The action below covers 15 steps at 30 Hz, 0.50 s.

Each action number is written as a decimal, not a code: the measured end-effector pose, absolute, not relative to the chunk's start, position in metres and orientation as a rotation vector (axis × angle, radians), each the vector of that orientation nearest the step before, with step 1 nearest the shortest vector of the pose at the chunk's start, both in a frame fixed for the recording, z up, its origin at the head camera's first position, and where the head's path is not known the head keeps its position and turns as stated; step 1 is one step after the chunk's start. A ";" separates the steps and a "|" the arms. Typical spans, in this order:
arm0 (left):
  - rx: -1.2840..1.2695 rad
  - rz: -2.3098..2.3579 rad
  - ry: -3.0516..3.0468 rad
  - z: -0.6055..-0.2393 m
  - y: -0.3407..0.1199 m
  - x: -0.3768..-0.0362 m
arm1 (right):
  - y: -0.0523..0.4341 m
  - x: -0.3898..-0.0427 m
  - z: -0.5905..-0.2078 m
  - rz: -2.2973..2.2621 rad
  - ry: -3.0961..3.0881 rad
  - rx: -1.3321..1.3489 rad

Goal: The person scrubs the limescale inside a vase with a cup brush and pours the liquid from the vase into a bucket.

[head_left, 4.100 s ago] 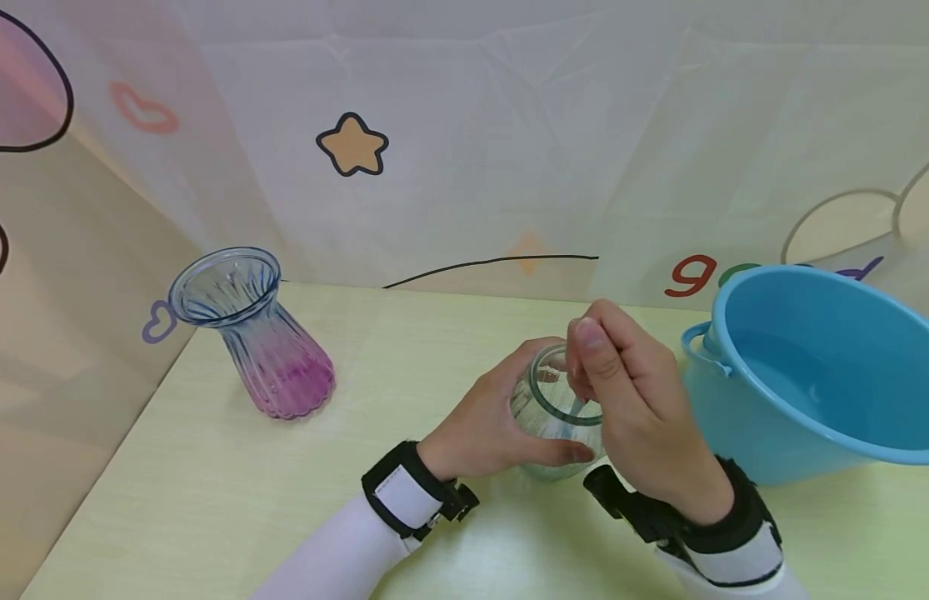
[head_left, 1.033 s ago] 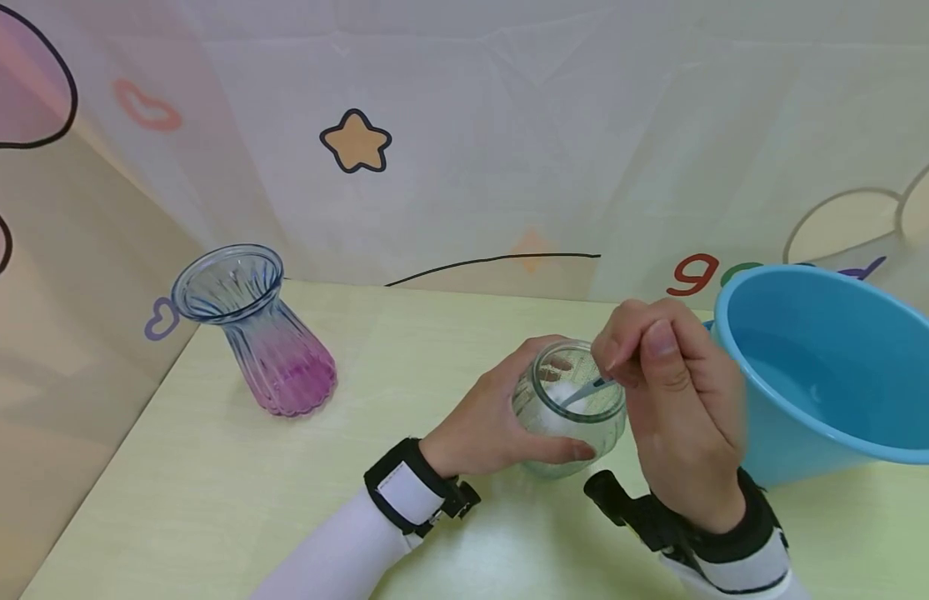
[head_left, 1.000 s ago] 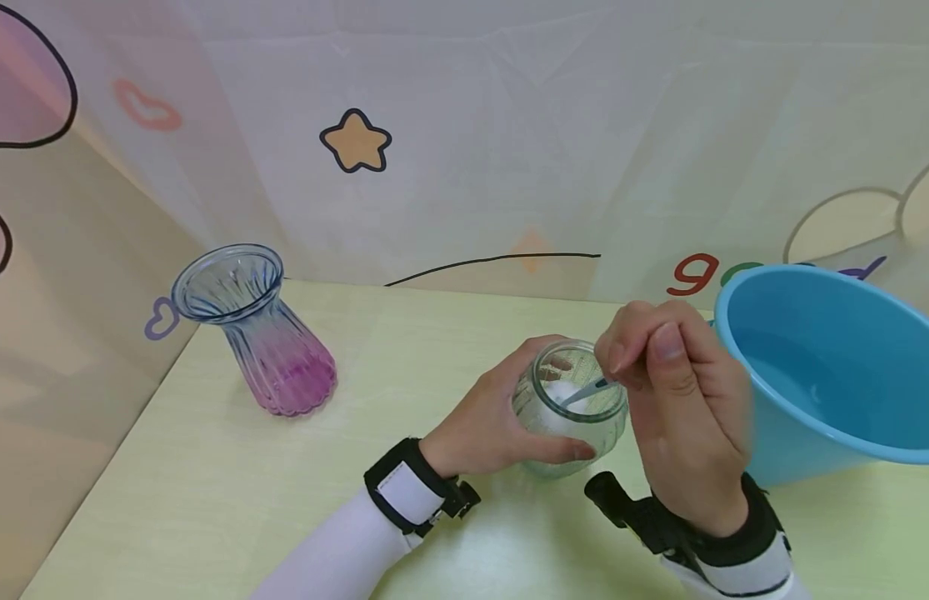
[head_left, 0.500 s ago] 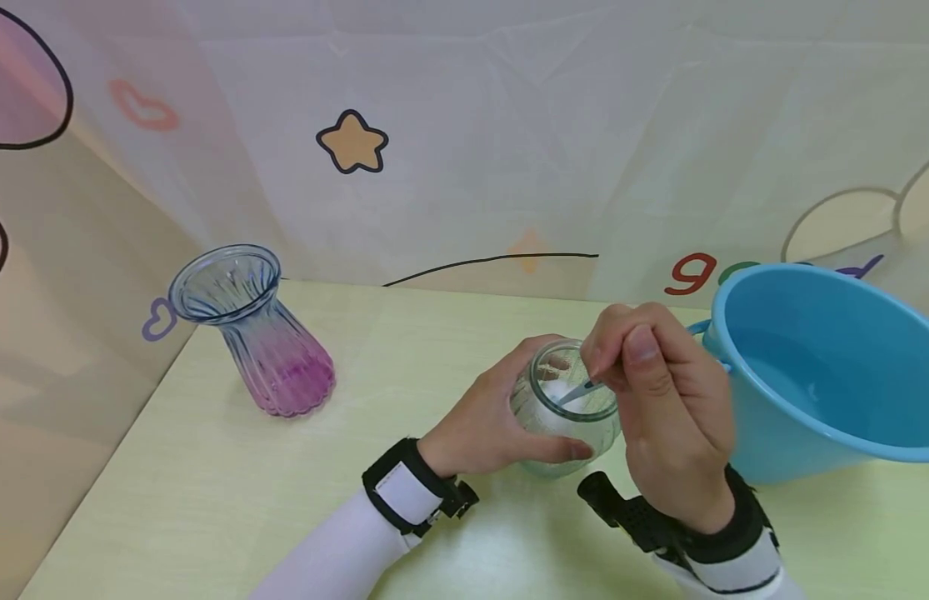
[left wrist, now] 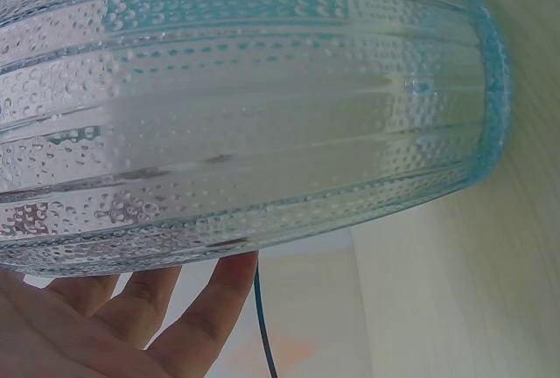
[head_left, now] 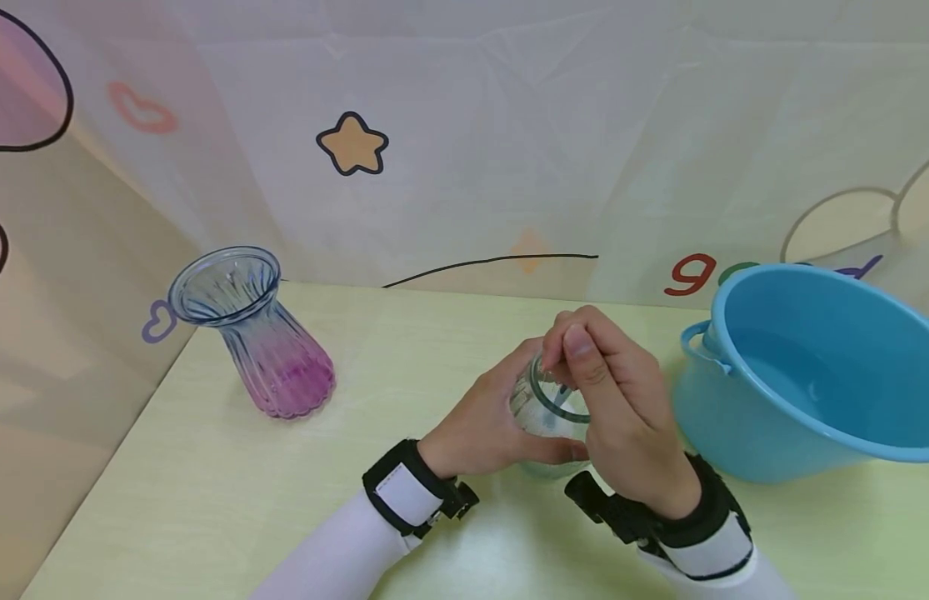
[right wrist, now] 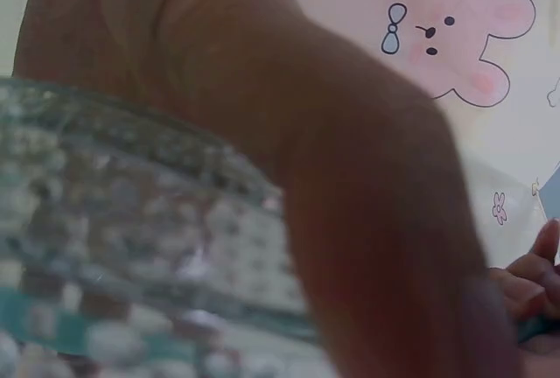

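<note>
Brightness: even and soft across the head view, no dim corners.
Shadows: faint, pale ones on the table [head_left: 209,500] under the sleeves and beside the blue basin [head_left: 809,400].
Glare: a whitish sheen on the table near the wrists; bright streaks on the ribbed glass jar [left wrist: 245,107] in the left wrist view.
Distortion: wide-angle bending at the head view's edges; the basin's rim stretches.
Focus: right wrist view badly blurred, the right hand [right wrist: 350,185] a dark, backlit mass.
Sharpness: the left wrist view is crisp on the jar's dots.
</note>
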<state>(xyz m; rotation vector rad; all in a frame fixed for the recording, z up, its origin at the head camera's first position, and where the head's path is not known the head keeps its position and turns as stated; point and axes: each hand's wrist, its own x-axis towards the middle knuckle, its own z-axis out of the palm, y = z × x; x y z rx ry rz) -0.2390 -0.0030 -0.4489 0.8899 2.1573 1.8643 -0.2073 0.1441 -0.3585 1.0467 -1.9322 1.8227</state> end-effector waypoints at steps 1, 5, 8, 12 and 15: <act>0.891 1.858 2.164 -0.449 -0.003 -0.239 | 0.144 -0.208 -0.359 1.827 -1.939 1.055; 0.919 1.852 2.188 -0.450 -0.002 -0.240 | 0.142 -0.210 -0.360 1.809 -2.000 1.075; 0.949 1.872 2.162 -0.450 -0.002 -0.241 | 0.143 -0.210 -0.360 1.731 -2.136 1.049; 0.961 1.884 2.129 -0.450 -0.003 -0.241 | 0.144 -0.210 -0.359 1.633 -2.262 1.033; 0.963 1.882 2.128 -0.450 -0.003 -0.240 | 0.144 -0.209 -0.359 1.626 -2.267 1.032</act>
